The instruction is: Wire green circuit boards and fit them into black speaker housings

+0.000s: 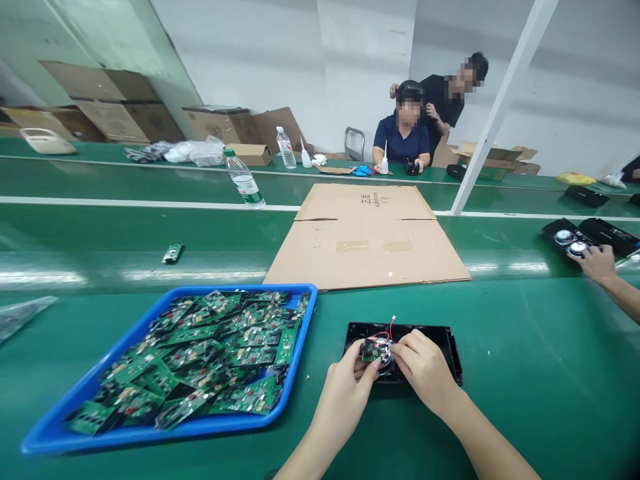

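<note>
My left hand (353,373) grips a small green circuit board (374,351) between thumb and fingers. Pinched fingers of my right hand (421,363) meet the board's right end, where thin red wires (385,335) run; a small white plug (393,319) stands up at the end of one wire. Whether my right fingers hold a wire plug or the board's edge is hidden. Beneath both hands lies an open black speaker housing (453,360) with a round speaker partly covered by the board and fingers.
A blue tray (295,393) heaped with circuit boards stands at left. A flat cardboard sheet (367,247) lies ahead. One loose board (173,253) and a water bottle (244,180) are farther off. At right, another person's hand (597,263) touches a speaker housing (565,237); two people are across.
</note>
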The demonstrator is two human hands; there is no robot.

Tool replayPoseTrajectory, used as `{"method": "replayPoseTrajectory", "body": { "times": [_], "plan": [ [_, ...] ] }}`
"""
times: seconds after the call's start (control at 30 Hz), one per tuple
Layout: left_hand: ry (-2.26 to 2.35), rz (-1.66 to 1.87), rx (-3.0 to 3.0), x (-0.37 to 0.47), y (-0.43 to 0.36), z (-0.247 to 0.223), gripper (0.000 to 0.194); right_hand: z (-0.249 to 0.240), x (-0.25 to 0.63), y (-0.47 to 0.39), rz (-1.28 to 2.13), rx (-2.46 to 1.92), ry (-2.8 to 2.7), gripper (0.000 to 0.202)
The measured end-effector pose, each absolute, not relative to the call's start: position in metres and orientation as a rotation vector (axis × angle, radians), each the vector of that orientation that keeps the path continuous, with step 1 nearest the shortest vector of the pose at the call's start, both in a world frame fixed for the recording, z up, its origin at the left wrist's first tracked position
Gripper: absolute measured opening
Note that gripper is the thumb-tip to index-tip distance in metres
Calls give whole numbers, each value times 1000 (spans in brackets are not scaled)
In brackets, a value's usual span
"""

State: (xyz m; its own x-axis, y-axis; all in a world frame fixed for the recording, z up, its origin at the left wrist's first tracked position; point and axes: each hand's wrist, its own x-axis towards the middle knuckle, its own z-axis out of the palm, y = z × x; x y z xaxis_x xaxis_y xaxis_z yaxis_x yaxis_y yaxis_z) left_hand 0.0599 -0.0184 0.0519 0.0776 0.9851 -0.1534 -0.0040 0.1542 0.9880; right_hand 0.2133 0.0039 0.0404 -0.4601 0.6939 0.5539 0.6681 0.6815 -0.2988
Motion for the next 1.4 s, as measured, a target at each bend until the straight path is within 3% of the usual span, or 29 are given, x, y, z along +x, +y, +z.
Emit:
{"method": "replayPoseTrajectory", "body": {
  "times": [0.13, 0.37, 0.6, 1.13, 1.4],
  "plan": [
    [1240, 1029, 1148, 59, -17, 49, 27, 37, 215, 7, -117, -1103, -2256, 24],
    [1235, 984, 1202, 61, -18, 49, 29, 34, 214, 7, 47, -1040, -2279, 26],
    [1251, 953, 1231, 59, -17, 52, 28, 31, 215, 9, -167, -1072, -2249, 26],
    [1264, 895, 1482, 59, -17, 53, 29, 35, 212, 6, -214, -1026, -2438, 27],
    [1271, 900, 1617, 58, -19, 61, 33, 30, 214, 3, 128, -1106, -2245, 32]
  ]
}}
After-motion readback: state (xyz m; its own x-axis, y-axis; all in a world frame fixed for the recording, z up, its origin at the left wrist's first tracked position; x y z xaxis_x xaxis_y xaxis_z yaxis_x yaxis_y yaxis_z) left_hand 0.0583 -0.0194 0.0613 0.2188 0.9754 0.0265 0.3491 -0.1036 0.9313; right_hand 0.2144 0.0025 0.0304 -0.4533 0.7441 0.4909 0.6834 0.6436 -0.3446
